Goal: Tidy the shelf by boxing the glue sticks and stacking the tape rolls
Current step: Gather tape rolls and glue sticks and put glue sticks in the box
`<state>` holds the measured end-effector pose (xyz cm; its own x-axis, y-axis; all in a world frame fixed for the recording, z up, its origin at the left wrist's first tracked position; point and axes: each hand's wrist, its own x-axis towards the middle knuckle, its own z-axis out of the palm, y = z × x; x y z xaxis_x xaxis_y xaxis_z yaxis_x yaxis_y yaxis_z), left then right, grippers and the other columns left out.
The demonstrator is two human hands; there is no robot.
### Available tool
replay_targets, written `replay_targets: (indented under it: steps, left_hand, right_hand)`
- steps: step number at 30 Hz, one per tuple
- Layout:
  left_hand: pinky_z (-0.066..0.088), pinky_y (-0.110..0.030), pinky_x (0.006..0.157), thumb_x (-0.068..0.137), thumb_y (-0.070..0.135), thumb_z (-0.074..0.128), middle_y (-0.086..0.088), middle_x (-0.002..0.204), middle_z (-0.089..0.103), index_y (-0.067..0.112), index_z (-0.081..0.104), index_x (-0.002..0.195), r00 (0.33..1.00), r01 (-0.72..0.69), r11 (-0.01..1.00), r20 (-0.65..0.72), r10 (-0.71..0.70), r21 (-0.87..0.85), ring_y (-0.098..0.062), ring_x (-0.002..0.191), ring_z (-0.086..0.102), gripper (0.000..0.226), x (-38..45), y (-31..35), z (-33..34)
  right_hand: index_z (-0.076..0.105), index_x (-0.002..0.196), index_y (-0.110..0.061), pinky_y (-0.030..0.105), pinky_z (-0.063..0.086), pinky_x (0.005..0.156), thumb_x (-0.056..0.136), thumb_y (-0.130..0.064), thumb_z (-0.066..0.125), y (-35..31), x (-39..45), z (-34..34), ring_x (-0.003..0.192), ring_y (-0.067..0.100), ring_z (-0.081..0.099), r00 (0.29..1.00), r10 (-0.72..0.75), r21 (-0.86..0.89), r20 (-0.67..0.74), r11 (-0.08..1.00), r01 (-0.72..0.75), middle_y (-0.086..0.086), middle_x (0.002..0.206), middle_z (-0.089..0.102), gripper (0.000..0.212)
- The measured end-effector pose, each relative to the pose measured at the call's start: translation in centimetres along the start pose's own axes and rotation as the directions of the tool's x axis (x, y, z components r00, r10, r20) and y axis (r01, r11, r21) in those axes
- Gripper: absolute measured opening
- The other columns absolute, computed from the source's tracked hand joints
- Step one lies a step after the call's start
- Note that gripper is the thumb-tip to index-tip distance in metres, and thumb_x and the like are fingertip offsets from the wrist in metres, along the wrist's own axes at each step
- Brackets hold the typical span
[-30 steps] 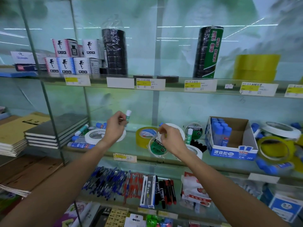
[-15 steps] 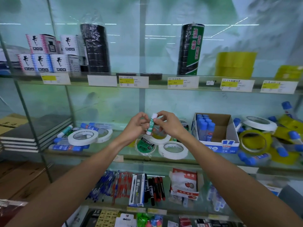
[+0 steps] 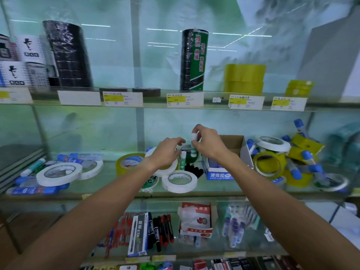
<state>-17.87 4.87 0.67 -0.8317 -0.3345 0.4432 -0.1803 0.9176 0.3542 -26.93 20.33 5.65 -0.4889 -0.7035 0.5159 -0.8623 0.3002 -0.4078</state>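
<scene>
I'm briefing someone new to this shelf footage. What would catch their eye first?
Two bare forearms reach to the middle glass shelf, where the right hand pinches a small white-capped green glue stick beside the open cardboard box with a blue front, and the left hand hovers over white tape rolls. On the shelf above stands a tall green-labelled stack of black tape.

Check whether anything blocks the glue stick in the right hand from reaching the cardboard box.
Nothing visible does. The right hand pinches the glue stick just left of the open-topped cardboard box, with no object between them.
</scene>
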Motion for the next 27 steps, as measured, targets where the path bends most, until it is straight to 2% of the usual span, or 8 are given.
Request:
replay_targets:
  steps: [3, 6, 9, 13, 18, 23, 27]
  left_hand:
    - [0.036, -0.043, 0.1, 0.093, 0.017, 0.058, 0.003, 0.128, 0.063, 0.026, 0.052, 0.135, 0.993, -0.039, 0.986, 0.117, 0.019, 0.163, -0.025, 0.12, 0.05, 0.043, 1.4, -0.1, 0.5]
    - [0.029, -0.042, 0.097, 0.092, 0.017, 0.058, 0.005, 0.122, 0.066, 0.029, 0.058, 0.129, 0.982, -0.062, 0.978, 0.187, 0.024, 0.201, -0.022, 0.116, 0.051, 0.039, 2.0, -0.1, 0.9]
    - [0.028, -0.041, 0.095, 0.091, 0.017, 0.059, 0.003, 0.114, 0.069, 0.027, 0.066, 0.118, 0.986, -0.066, 0.98, 0.162, 0.036, 0.188, -0.022, 0.109, 0.055, 0.03, 2.2, -0.2, 1.4]
    - [0.03, -0.04, 0.089, 0.089, 0.02, 0.06, 0.003, 0.095, 0.071, 0.027, 0.069, 0.099, 0.992, -0.071, 0.981, 0.117, 0.051, 0.178, -0.023, 0.095, 0.058, 0.015, 2.3, -0.5, 1.8]
    - [0.029, -0.037, 0.085, 0.088, 0.022, 0.06, 0.004, 0.093, 0.072, 0.026, 0.071, 0.1, 0.997, -0.074, 0.983, 0.048, 0.067, 0.167, -0.02, 0.091, 0.059, 0.017, 2.1, -0.7, 2.4]
    - [0.032, -0.037, 0.086, 0.085, 0.023, 0.061, 0.003, 0.086, 0.072, 0.025, 0.073, 0.094, 0.997, -0.052, 0.988, 0.057, 0.044, 0.144, -0.021, 0.087, 0.059, 0.014, 2.2, -0.8, 2.5]
    - [0.035, -0.039, 0.089, 0.085, 0.023, 0.062, 0.001, 0.085, 0.072, 0.024, 0.072, 0.089, 0.997, -0.049, 0.987, 0.068, 0.039, 0.151, -0.022, 0.085, 0.06, 0.011, 2.4, -0.9, 2.5]
  right_hand:
    - [0.056, 0.104, -0.014, 0.038, 0.05, 0.065, 0.091, -0.018, 0.049, 1.0, 0.1, 0.1, 0.084, 0.027, 0.057, 0.998, -0.064, -0.15, 0.005, 0.987, 0.064, 0.009, 0.087, 0.065, 0.016]
    - [0.056, 0.107, -0.014, 0.038, 0.047, 0.062, 0.092, -0.019, 0.045, 1.8, 0.1, 0.5, 0.089, 0.031, 0.053, 0.993, -0.12, -0.284, -0.003, 0.952, 0.114, 0.013, 0.081, 0.062, 0.018]
    - [0.059, 0.108, -0.013, 0.037, 0.044, 0.065, 0.093, -0.019, 0.047, 1.9, 0.3, 0.8, 0.093, 0.034, 0.053, 0.99, -0.143, -0.362, 0.011, 0.922, 0.138, 0.017, 0.083, 0.061, 0.021]
    - [0.06, 0.109, -0.013, 0.034, 0.028, 0.07, 0.091, -0.014, 0.05, 1.9, 0.7, 1.8, 0.097, 0.033, 0.052, 0.986, -0.143, -0.493, 0.082, 0.854, 0.165, 0.017, 0.089, 0.062, 0.02]
    - [0.059, 0.102, -0.014, 0.039, 0.034, 0.084, 0.087, -0.011, 0.053, 2.4, 1.5, 3.6, 0.102, 0.033, 0.052, 0.977, -0.141, -0.615, 0.161, 0.76, 0.21, 0.016, 0.092, 0.063, 0.017]
    - [0.06, 0.107, -0.013, 0.041, 0.03, 0.1, 0.088, -0.009, 0.054, 2.4, 1.7, 4.4, 0.111, 0.031, 0.051, 0.967, -0.15, -0.662, 0.205, 0.706, 0.25, 0.015, 0.102, 0.065, 0.021]
    - [0.06, 0.112, -0.013, 0.043, 0.028, 0.105, 0.09, -0.011, 0.052, 2.2, 1.9, 5.2, 0.116, 0.03, 0.05, 0.961, -0.14, -0.68, 0.237, 0.683, 0.267, 0.015, 0.107, 0.066, 0.023]
